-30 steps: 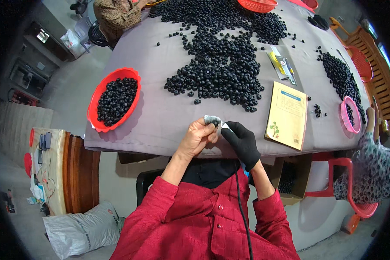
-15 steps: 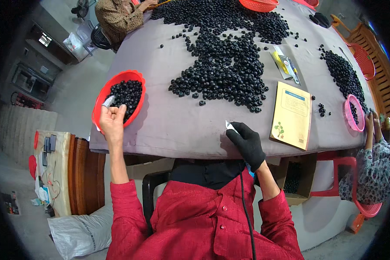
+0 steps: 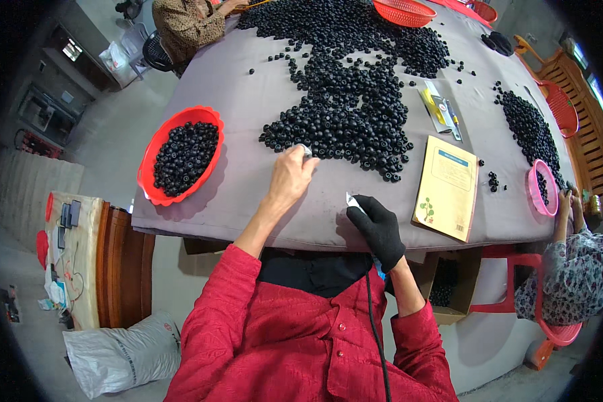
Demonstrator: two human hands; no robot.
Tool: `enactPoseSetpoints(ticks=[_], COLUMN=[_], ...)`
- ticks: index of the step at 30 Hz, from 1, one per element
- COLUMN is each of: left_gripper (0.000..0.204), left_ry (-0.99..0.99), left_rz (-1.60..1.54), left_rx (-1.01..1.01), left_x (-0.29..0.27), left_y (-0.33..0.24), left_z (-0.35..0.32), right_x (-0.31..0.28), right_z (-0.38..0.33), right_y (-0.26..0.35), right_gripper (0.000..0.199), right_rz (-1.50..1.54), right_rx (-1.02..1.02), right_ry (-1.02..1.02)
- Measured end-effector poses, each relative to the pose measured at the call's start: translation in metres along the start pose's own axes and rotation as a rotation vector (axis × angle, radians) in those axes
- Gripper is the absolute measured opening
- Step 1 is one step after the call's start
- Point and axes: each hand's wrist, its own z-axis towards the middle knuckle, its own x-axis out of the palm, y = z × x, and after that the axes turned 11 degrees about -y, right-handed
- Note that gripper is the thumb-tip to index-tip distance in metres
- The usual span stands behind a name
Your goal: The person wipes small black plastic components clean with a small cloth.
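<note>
**Bare hand back at the heap of black beads**

Grey cloth covers the wide table (image 3: 248, 100) where we sit, red sleeves coming in from the lower edge. Nearest to us, our right hand (image 3: 376, 226), in a black glove, rests on the cloth near the table's edge, fingers closed around a small pale blade-like tool (image 3: 352, 200) whose tip pokes out above the knuckles. Our left hand (image 3: 289, 179), bare, has travelled since half a second ago: it was then over the red oval plastic basket (image 3: 155, 153) of black beads at our left, and it now reaches the near rim of the big heap of black round beads (image 3: 348, 114), fingertips pinched on something small and pale; what exactly, we cannot tell. We judge one round has ended at the basket and another bead is being picked.

Just right of the gloved hand lies a yellow booklet (image 3: 447, 187), and beyond it a small pink bowl (image 3: 544, 189) with a few beads. Farther up sit a yellow packet (image 3: 441, 110) and another red basket (image 3: 403, 11). Other people work at the far left corner and the right edge.
</note>
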Motion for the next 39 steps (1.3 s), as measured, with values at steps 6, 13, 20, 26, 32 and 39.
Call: enactPoseSetpoints(ticks=[6,13,20,26,32,39], left_gripper=[0.022,0.023,0.012,0.010,0.009,0.011], left_ry=[-0.141,0.141,0.381,0.402,0.426,0.162], left_rz=[0.192,-0.429,-0.849,-0.867,-0.826,-0.415], left_rx=[0.166,-0.278,-0.590,-0.490,-0.473,0.037], left_x=[0.021,0.010,0.008,0.006,0.005,0.015], left_y=[0.014,0.002,-0.052,-0.053,-0.043,-0.057], left_z=[-0.002,-0.035,-0.060,-0.065,-0.068,-0.069], right_x=[-0.001,-0.001,0.000,-0.001,-0.001,0.005], right_z=[0.001,0.002,0.008,0.010,0.010,0.007], right_y=[-0.002,-0.003,-0.012,-0.016,-0.019,-0.014], right_gripper=[0.029,0.029,0.029,0.034,0.036,0.039], right_rz=[0.019,0.028,0.028,-0.012,-0.039,-0.088], right_rx=[-0.018,0.015,-0.078,-0.099,-0.115,-0.183], right_ry=[-0.011,-0.006,-0.132,-0.148,-0.165,-0.204])
